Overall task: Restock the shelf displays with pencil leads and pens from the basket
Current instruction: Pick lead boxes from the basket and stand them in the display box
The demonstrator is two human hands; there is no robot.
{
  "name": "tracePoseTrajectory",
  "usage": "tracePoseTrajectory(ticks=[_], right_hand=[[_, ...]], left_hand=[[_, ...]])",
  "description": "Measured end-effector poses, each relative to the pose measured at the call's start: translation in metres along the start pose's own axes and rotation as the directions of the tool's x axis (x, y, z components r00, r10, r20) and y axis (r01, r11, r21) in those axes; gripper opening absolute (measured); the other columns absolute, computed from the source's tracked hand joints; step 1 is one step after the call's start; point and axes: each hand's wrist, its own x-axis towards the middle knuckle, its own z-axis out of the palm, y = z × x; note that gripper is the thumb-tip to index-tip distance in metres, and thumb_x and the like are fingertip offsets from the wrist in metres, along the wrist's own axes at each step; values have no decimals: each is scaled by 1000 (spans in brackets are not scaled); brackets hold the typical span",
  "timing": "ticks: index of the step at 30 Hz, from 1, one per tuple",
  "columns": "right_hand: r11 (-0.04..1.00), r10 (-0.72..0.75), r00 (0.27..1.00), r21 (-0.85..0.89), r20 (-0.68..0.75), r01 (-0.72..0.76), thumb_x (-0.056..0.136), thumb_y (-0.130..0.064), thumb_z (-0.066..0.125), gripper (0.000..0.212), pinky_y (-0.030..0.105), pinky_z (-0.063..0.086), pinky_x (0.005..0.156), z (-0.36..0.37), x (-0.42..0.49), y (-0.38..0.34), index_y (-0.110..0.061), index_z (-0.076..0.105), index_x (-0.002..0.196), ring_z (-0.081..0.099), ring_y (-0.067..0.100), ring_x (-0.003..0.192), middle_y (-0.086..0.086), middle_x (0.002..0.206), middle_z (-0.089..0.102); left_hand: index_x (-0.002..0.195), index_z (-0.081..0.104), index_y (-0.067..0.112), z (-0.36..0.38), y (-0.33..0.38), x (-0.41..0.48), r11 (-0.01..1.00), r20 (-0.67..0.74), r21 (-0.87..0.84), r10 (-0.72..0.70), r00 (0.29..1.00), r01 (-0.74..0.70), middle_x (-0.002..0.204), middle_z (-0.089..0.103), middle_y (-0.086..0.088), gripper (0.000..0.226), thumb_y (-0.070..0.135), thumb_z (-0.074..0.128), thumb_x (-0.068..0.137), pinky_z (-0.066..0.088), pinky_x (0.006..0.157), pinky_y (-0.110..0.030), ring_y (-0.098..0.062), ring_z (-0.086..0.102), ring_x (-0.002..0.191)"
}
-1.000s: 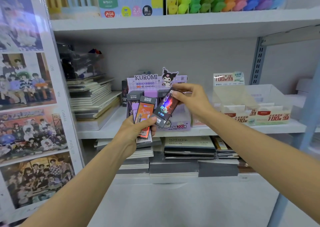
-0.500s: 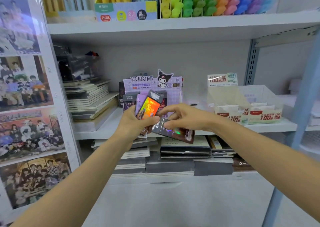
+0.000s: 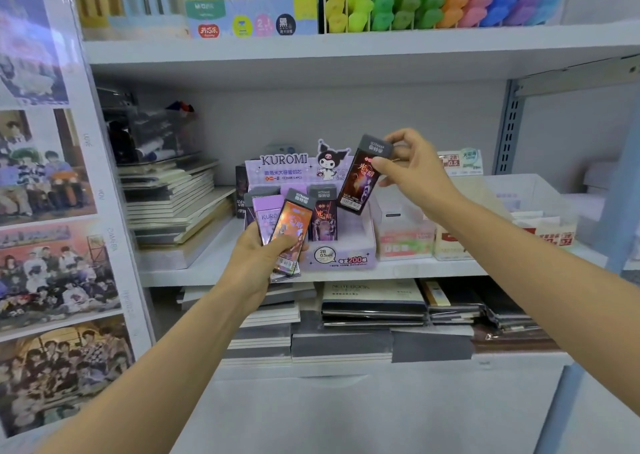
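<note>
Item: dark lead case (image 3: 360,180), grey-capped; pinched near its cap end between the thumb and curled fingers of the right hand (image 3: 414,173); held tilted, cap uppermost, above the right part of the purple display box (image 3: 343,258); whether its lower end touches the box cannot be told.

Item: fan of lead cases (image 3: 289,234), several in number, a purple one and an iridescent orange one foremost; gripped at the lower ends by the left hand (image 3: 261,258), fingers curled round them; held in front of the left part of the display box, over the shelf's front edge.

Item: purple display box, headed KUROMI, marked 2B 0.5; set on the middle shelf (image 3: 426,268); one dark standing case (image 3: 322,216) is seen upright inside it.

Surroundings: stacked notebooks (image 3: 173,204) are laid on the same shelf to the left; clear bins (image 3: 540,201) with red-and-white packs are placed to the right, just beside the box; further notebooks are piled below; coloured pens (image 3: 433,0) are ranged in a divided rack on the upper shelf (image 3: 346,52); photo sheets (image 3: 45,176) are mounted on the panel at far left.
</note>
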Motion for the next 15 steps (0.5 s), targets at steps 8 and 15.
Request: tracePoseTrajectory(ticks=[8, 15], right_hand=[[934, -12, 984, -350, 179, 75, 90, -7, 65, 21, 23, 54, 57, 23, 12, 22, -16, 49, 99, 65, 19, 77, 3, 100, 63], [788, 64, 924, -588, 377, 185, 90, -8, 64, 22, 44, 53, 85, 20, 28, 28, -14, 51, 107, 65, 30, 93, 10, 112, 66]], left_hand=[[113, 61, 13, 1, -11, 11, 999, 21, -2, 48, 999, -48, 95, 75, -3, 29, 5, 67, 87, 56, 64, -27, -20, 72, 77], [116, 61, 10, 3, -16, 18, 999, 17, 13, 45, 999, -45, 103, 73, -10, 29, 4, 65, 89, 57, 77, -33, -24, 70, 86]])
